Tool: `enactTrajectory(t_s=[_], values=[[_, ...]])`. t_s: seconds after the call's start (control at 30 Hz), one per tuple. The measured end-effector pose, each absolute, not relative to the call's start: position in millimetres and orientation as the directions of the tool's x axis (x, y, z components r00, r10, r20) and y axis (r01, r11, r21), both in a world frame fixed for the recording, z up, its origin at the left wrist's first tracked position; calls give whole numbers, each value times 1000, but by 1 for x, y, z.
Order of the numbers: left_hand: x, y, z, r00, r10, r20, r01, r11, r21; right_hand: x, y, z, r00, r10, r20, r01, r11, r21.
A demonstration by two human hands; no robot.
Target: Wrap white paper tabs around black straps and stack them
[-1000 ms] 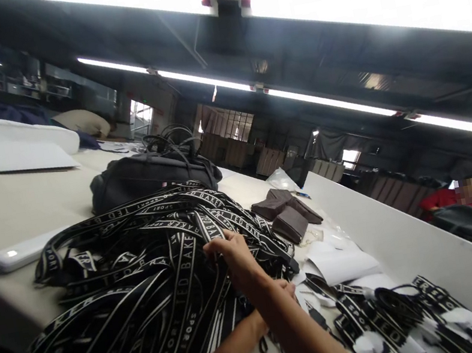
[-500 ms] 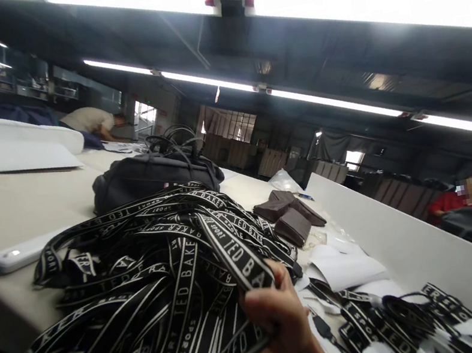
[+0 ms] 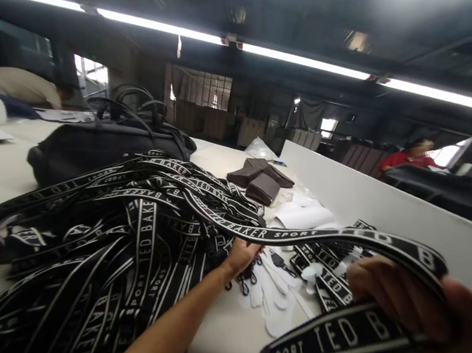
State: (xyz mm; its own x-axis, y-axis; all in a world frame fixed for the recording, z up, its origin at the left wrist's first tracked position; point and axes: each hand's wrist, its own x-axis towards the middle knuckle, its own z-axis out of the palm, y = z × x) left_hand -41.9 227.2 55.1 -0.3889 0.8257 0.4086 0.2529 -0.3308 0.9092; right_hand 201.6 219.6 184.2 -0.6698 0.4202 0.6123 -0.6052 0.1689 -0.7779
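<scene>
My right hand point(image 3: 418, 302), at the lower right, is wrapped round a black strap point(image 3: 328, 233) with white TED BAKER SPORT lettering; the strap loops over it and doubles back below. Further in, my left hand point(image 3: 243, 255) reaches to the underside of the same strap, its fingers pressed together and partly hidden; what they hold cannot be made out. From my right hand the strap runs left into a large tangled heap of matching straps point(image 3: 147, 241). Beneath and right of my left hand lie white paper pieces point(image 3: 274, 291) and black cords with small hooks.
A black bag point(image 3: 98, 146) stands behind the heap. Dark folded pouches point(image 3: 262, 181) and more straps point(image 3: 332, 281) lie near a white partition point(image 3: 381, 199). One person in red point(image 3: 406, 157) is beyond it; another bends over the table at the far left.
My right hand has drawn the strap out towards the lower right. My left hand and forearm now show fully below the strap. The view has shifted, moving the heap leftward.
</scene>
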Motion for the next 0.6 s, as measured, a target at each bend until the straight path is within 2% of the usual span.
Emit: enactTrajectory(t_s=[0.07, 0.17, 0.27, 0.37, 0.4, 0.43, 0.47, 0.53, 0.57, 0.6], values=[[-39, 226, 72, -375, 835, 403, 177, -362, 915, 205, 219, 201, -611, 501, 614, -665, 96, -740], [-34, 216, 99, -306, 880, 364, 110, -347, 931, 205, 227, 223, -655, 560, 507, -593, 35, -804], [-26, 185, 127, -159, 955, 249, 148, -226, 963, 213, 239, 240, -631, 591, 503, -556, 109, -824], [-9, 135, 159, 33, 991, 133, 327, -137, 935, 227, 245, 254, -540, 592, 598, -588, 244, -771], [-2, 118, 170, 30, 986, 162, 378, -161, 912, 231, 245, 258, -512, 583, 631, -604, 278, -747], [4, 103, 181, -13, 966, 258, 393, -232, 890, 234, 244, 263, -489, 571, 659, -621, 303, -723], [11, 92, 191, -92, 895, 436, 442, -356, 823, 236, 242, 268, -478, 555, 681, -634, 319, -705], [20, 85, 207, -181, 622, 762, 646, -509, 569, 236, 237, 278, -489, 509, 709, -647, 334, -686], [23, 89, 214, -144, 514, 846, 737, -515, 438, 235, 234, 282, -500, 485, 718, -648, 340, -681], [24, 99, 218, -77, 480, 874, 793, -502, 345, 232, 230, 288, -509, 464, 725, -647, 349, -678]])
